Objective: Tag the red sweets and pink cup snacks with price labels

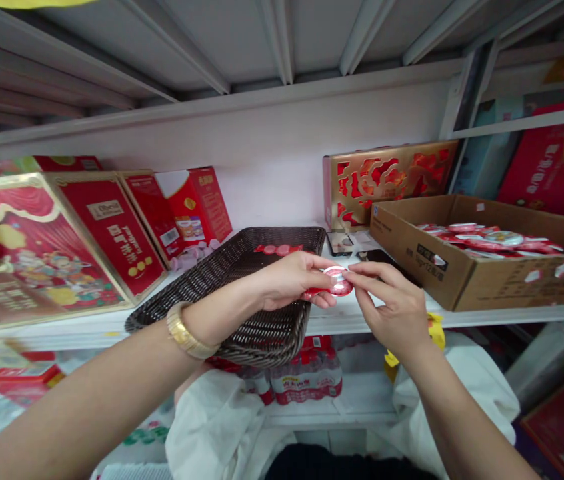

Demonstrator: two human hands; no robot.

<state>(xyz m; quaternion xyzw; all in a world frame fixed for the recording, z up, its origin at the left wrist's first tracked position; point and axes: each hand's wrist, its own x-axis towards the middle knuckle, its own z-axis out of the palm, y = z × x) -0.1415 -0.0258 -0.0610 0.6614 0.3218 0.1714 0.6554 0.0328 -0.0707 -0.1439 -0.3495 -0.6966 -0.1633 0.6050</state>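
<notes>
A small red and white wrapped packet (339,287) is pinched between my two hands, over the right front part of a dark woven basket (242,267). My left hand (295,280), with a gold bracelet at the wrist, grips the packet from the left. The fingertips of my right hand (392,300) are closed on its right edge. Another red wrapped packet (278,250) lies inside the basket near its back. To the right, an open cardboard box (417,260) holds several similar red packets (492,239).
Red and gold gift boxes (122,233) stand at the left, and a gold patterned box (387,180) leans at the back. A phone (339,243) lies behind my hands. Bottled drinks (307,380) sit on the lower shelf. Shelf beams (282,40) run overhead.
</notes>
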